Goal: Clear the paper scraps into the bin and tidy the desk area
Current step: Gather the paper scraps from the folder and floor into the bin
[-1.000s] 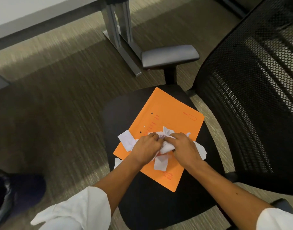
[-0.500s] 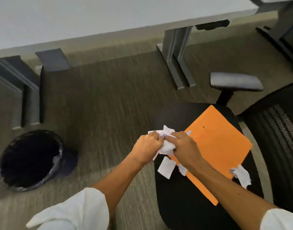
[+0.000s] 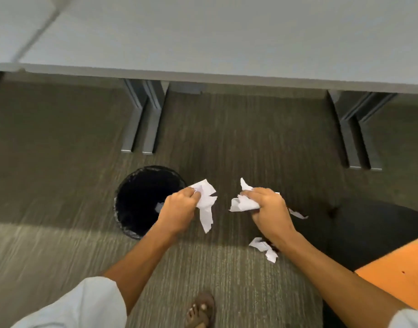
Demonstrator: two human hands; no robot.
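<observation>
Paper scraps (image 3: pixel 206 202) in both hands, seemingly beside bin (image 3: pixel 141 200)

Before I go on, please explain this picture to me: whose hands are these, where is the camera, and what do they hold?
No machine here: a person wears a camera on the head, looking down at their own hands. The left hand grips white paper scraps by the rim of a black bin. The right hand grips another bunch of scraps. A few loose scraps show below the right arm. At the right edge are an orange folder on a black chair, and a grey desk stands ahead.
</observation>
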